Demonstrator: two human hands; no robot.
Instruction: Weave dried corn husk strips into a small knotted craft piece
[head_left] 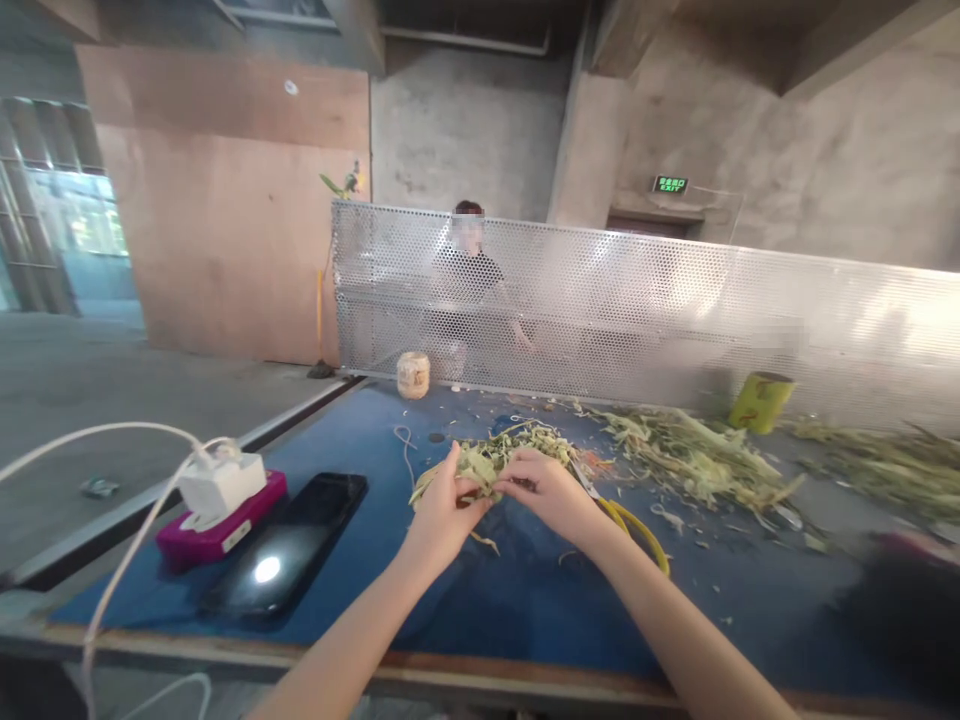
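Observation:
Dried green leaves (pixel 478 466) are held between my two hands, above the blue tabletop. My left hand (pixel 444 500) is closed round the bunch, its thumb and fingers on the leaves. With fingertips pinched together, my right hand (pixel 541 487) grips the right side of the same leaves. Just behind the hands lies a loose heap of dried plant pieces (pixel 536 436). Scissors with yellow handles (pixel 637 530) rest under and beside my right forearm, partly hidden by it.
A black phone (pixel 289 550) and a magenta power strip (pixel 225 525) with a white charger (pixel 221 485) are at left. A jar (pixel 413 375) stands at the back. Dried stalks (pixel 697 455) and a yellow-green can (pixel 761 402) lie right. Behind a perforated metal screen (pixel 615 300) is a person (pixel 472 285).

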